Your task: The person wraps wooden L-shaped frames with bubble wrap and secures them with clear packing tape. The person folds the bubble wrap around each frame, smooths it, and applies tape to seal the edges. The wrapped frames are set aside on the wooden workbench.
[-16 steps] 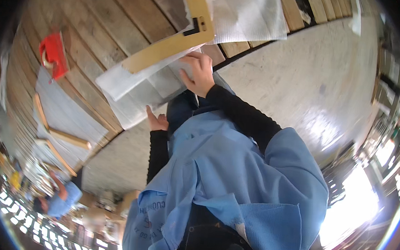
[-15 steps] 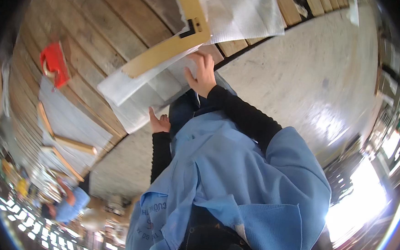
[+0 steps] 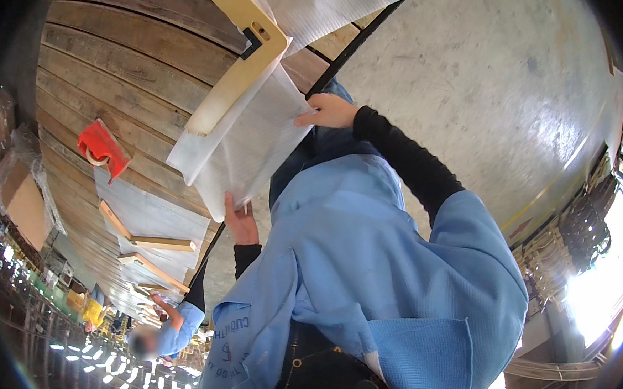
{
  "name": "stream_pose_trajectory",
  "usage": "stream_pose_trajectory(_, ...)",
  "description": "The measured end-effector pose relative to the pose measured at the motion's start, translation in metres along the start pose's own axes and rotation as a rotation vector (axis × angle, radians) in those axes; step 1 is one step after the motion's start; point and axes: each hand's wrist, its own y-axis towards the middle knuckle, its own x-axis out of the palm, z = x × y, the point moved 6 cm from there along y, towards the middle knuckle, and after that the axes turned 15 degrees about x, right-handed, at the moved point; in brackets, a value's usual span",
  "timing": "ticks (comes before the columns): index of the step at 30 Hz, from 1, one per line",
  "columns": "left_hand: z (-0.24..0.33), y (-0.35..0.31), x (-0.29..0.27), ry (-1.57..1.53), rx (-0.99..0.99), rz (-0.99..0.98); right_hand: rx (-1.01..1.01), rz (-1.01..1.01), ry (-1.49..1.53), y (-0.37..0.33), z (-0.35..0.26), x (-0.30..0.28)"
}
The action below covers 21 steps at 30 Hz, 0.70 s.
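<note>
A thin white foam sheet (image 3: 248, 130) hangs over the near edge of the slatted wooden table. My right hand (image 3: 334, 112) pinches its right edge between thumb and fingers. At the sheet's lower left corner, my left hand (image 3: 241, 224) grips the edge, its fingers partly hidden by the sheet. On top of the sheet rests an angled, light-wood frame piece (image 3: 242, 75) with a black bracket (image 3: 251, 43) at its corner. Both hands are apart from the wood.
A red tape dispenser (image 3: 106, 150) lies on the table planks (image 3: 131, 59). Further left, more angled wood pieces (image 3: 162, 243) lie on another white sheet (image 3: 157, 217). A co-worker in blue (image 3: 182, 329) is at the table's far left. Concrete floor (image 3: 468, 83) stretches to the right.
Both hands have taken hold of the sheet's near edge and pulled it up off the table edge toward me. My left hand was open below it before. The view has also turned.
</note>
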Motion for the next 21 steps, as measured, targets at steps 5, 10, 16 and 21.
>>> stream_pose_trajectory(5,0.025,-0.006,-0.011,0.017,-0.104,-0.071,0.184,-0.376,0.372,-0.043,-0.015,0.003)
stream_pose_trajectory(10,0.028,0.017,-0.054,1.542,-0.265,-0.686,-0.051,0.126,0.044,-0.048,-0.010,-0.002)
stream_pose_trajectory(16,0.126,0.051,0.131,1.556,0.730,-0.879,-0.057,0.640,-0.167,-0.023,-0.007,-0.026)
stream_pose_trajectory(21,0.070,0.056,0.292,1.584,1.608,-0.965,-0.035,0.859,0.302,0.025,-0.040,-0.020)
